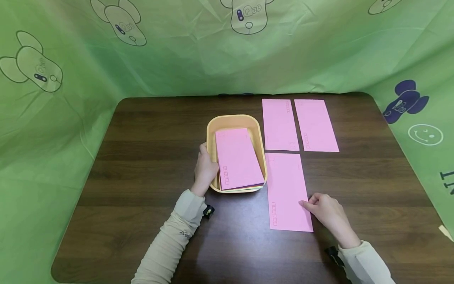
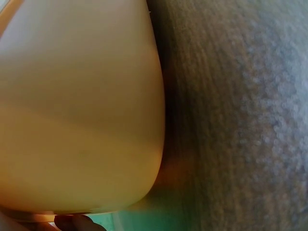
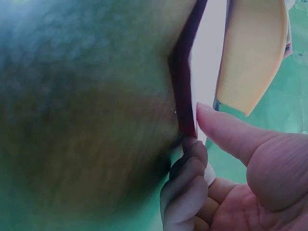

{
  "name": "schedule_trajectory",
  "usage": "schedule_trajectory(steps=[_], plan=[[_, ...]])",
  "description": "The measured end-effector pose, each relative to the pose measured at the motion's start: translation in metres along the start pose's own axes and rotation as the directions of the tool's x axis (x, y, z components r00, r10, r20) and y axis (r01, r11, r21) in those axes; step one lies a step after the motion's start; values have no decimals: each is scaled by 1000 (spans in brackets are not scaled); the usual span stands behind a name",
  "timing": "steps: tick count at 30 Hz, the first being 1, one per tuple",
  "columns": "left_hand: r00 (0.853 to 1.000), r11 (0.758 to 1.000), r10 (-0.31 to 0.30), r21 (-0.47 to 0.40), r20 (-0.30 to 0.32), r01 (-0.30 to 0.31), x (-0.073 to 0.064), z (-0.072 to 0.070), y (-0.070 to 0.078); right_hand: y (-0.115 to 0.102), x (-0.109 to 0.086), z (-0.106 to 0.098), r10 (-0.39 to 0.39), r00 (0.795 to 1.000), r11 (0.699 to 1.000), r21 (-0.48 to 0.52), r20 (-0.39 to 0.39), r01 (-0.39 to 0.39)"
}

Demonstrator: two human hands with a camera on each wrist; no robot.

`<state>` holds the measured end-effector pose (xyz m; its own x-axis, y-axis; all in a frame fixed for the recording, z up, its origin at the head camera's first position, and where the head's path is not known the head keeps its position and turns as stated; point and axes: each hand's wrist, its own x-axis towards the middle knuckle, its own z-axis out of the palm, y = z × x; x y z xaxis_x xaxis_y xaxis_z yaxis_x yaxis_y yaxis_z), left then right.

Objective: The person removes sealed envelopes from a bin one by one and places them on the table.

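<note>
A yellow plastic basket (image 1: 234,118) stands at the middle of the table with a stack of envelopes (image 1: 237,156) in it, a pink one on top. My left hand (image 1: 205,169) grips the basket by its left side. In the left wrist view the basket's wall (image 2: 82,110) fills much of the picture, with a few fingertips at the bottom. To the right of the basket lies a pink envelope (image 1: 285,185). My right hand (image 1: 328,213) pinches its right edge, thumb on top and fingers beneath. The right wrist view shows that edge lifted off the table between thumb (image 3: 231,132) and fingers.
Two more pink envelopes, one (image 1: 280,124) behind the pinched one and another (image 1: 317,125) to its right, lie flat near the back edge of the dark wooden table (image 1: 149,157). A green printed cloth (image 1: 184,59) hangs behind and beside the table.
</note>
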<state>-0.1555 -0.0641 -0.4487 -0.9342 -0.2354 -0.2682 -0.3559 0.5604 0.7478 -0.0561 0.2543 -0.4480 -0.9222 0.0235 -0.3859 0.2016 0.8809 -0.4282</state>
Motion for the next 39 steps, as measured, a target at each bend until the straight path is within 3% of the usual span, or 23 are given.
schedule_trajectory(steps=[10,16,22,28,32,39], plan=[[1000,1000,6,4,7,-6,1,-1,2,-3,-1,-1,13,999,999,-40,-31,-14],[1000,1000,2,2,8,-2,1,-3,3,-28,3,1,-41,990,999,26,-134,45],[1000,1000,10,-4,7,-9,0,-3,1,-79,14,-3,-129,961,987,65,-245,149],[1000,1000,1,11,7,-1,-1,-3,0,-123,27,1,-237,915,958,79,-327,277],[1000,1000,3,7,6,-3,-1,-2,-1,-142,34,9,-290,894,949,15,-341,314],[1000,1000,22,1,3,-22,-3,-1,-1,-154,39,24,-342,855,938,-199,-391,285]])
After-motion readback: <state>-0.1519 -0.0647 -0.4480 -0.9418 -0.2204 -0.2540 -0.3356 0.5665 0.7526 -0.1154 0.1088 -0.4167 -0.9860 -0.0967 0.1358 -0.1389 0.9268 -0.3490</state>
